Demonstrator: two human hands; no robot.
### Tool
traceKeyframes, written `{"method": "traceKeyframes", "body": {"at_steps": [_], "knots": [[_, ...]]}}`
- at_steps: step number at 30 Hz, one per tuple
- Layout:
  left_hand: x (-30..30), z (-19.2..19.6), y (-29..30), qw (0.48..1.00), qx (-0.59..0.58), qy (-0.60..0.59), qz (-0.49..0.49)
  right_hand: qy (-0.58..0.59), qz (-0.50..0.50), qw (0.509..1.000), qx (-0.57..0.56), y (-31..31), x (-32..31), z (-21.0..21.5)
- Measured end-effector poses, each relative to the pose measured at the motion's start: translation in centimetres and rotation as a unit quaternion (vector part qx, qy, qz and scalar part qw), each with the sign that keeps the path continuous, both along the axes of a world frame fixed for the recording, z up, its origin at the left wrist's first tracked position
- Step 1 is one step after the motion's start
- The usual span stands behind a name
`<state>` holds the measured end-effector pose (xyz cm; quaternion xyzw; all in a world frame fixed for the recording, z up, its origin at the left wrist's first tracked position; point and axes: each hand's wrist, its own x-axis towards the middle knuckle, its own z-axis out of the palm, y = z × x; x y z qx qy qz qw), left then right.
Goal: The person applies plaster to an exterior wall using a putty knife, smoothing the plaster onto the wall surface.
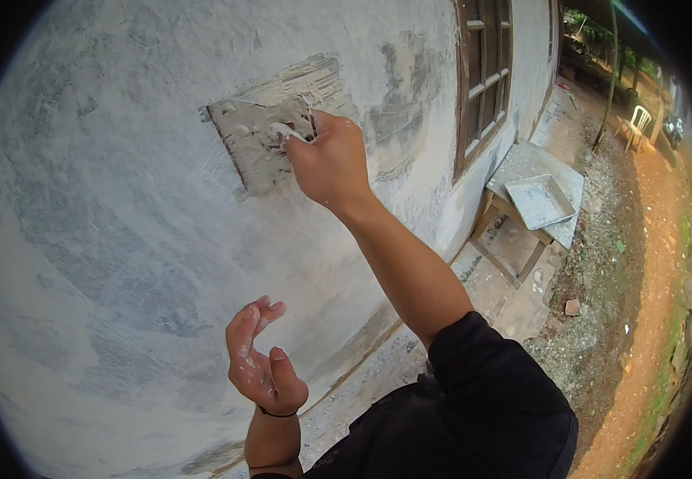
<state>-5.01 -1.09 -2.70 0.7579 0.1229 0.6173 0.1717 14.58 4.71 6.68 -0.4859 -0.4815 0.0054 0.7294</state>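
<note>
My right hand [331,162] is closed round the handle of a plastering trowel [238,152]. The trowel's broad blade is smeared with pale wet plaster and lies against, or very close to, the wall [162,231]. A ridged patch of fresh plaster [307,78] shows just above the blade. Lower down, my left hand [262,359] is raised beside the wall with nothing in it. Its fingers are curved, the thumb stands apart, and white smears mark the skin. A dark band circles that wrist.
A wooden-framed window [483,80] breaks the wall on the right. Below it stands a low table [513,168] with a plaster-stained tray [539,201] on top. Rough, littered ground [585,319] runs alongside. A pale chair [639,121] stands far off.
</note>
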Motion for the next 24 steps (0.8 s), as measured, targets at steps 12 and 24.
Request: {"method": "traceKeyframes", "body": {"at_steps": [12, 24], "knots": [[8.3, -0.4, 1.1, 0.999, -0.041, 0.019, -0.005, -0.035, -0.209, 0.977, -0.011, 2.1, 16.6, -1.9], [3.2, 0.5, -0.8, 1.0, -0.008, -0.011, 0.001, -0.153, -0.239, 0.958, 0.048, 0.9, 6.7, -1.8]]}}
